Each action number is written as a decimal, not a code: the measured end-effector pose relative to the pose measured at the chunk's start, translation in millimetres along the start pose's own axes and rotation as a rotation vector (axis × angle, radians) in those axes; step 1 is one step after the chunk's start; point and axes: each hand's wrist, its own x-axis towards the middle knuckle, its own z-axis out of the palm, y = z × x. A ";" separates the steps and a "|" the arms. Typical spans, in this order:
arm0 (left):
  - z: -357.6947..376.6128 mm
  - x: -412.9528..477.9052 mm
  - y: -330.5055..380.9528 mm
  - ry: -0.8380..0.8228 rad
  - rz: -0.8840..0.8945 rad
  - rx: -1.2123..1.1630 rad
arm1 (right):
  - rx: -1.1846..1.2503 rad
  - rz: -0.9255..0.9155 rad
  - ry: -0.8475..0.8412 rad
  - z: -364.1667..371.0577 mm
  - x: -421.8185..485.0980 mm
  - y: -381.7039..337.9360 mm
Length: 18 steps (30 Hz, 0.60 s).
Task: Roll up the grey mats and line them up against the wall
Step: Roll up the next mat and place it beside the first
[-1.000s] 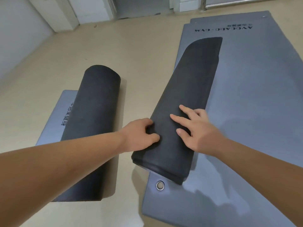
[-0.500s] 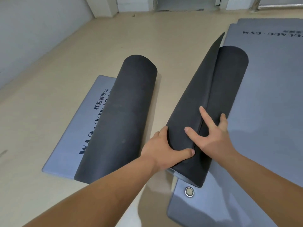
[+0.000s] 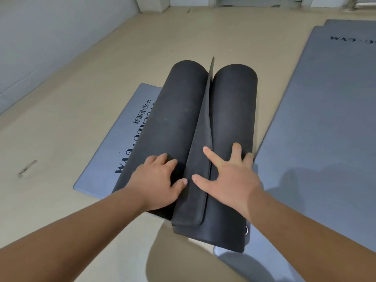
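- Two dark rolled mats are seen side by side at the centre of the frame, the left roll [image 3: 175,123] touching the right roll [image 3: 234,110].
- A loose flap [image 3: 203,129] is stood on edge in the seam between them.
- The left hand [image 3: 158,180] is laid on the left roll's near end, fingers loosely bent, nothing gripped.
- The right hand [image 3: 230,178] is spread wide over the right roll, thumb pressed on the flap.
- The hands are held just apart.
- The wall [image 3: 50,37] is seen at upper left, well apart from the rolls.
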 end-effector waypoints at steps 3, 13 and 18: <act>11.7 -1.1 -15.3 -0.082 -0.110 0.201 | -0.050 -0.013 0.006 -1.4 1.7 0.8; 4.8 12.6 -106.9 0.007 -0.242 0.097 | -0.228 -0.097 -0.009 3.0 18.8 -83.2; -9.2 7.4 -176.2 0.011 -0.330 -0.123 | -0.225 -0.409 -0.038 -5.3 36.4 -87.0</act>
